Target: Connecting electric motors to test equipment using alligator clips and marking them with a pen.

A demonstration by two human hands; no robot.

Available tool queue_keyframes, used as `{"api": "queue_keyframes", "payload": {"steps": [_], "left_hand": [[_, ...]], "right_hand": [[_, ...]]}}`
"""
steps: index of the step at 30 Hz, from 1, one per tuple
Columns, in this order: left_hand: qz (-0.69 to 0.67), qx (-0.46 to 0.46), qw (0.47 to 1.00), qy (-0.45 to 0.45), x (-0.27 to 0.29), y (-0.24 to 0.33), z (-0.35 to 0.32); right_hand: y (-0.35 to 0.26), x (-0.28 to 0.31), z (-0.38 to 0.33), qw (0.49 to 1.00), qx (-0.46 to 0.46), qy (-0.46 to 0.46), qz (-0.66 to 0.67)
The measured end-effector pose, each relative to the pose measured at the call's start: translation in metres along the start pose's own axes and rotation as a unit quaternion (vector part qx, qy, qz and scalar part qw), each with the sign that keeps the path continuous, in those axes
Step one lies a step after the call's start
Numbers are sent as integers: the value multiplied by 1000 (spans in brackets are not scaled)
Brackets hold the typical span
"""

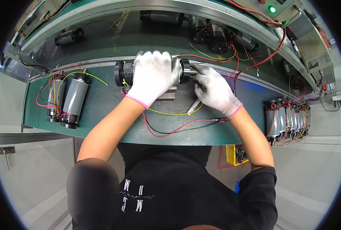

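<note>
White-gloved right hand (215, 92) pinched the shaft end of a grey cylindrical motor (178, 71) at frame centre; white-gloved left hand (152, 76) wrapped its closed fingers around the body.

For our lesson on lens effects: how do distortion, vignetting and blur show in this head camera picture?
Head view: fisheye bends the green bench edge into an arc; the corners go black in a round vignette; a blurred patch sits at lower left; the gloved left hand, right hand and the motor at the centre stay sharp under even light.
</note>
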State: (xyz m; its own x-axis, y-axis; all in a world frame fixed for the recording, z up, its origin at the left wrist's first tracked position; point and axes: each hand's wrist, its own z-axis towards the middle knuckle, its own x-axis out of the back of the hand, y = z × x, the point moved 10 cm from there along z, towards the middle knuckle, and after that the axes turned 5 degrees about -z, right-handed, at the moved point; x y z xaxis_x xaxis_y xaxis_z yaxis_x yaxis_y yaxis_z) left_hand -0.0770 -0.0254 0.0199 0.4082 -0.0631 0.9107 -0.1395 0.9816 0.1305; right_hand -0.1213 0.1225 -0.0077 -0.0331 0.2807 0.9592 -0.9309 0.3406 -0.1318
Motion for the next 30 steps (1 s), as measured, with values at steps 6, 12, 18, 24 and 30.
{"api": "queue_keyframes", "payload": {"steps": [6, 12, 18, 24, 30], "left_hand": [[-6, 3, 1000, -25, -2, -3, 2], [-32, -2, 999, -44, -6, -6, 3], [-42, 7, 998, -35, -5, -8, 2], [-49, 8, 998, -33, -3, -8, 2], [-58, 0, 997, -41, -6, -6, 3]], "right_hand": [[-14, 4, -11, 998, -8, 46, -38], [-25, 3, -14, 999, -41, 21, -14], [-35, 0, -16, 998, -55, 16, -26], [-37, 13, -8, 998, -55, -14, -5], [5, 145, 26, 992, -9, 83, -91]]}}
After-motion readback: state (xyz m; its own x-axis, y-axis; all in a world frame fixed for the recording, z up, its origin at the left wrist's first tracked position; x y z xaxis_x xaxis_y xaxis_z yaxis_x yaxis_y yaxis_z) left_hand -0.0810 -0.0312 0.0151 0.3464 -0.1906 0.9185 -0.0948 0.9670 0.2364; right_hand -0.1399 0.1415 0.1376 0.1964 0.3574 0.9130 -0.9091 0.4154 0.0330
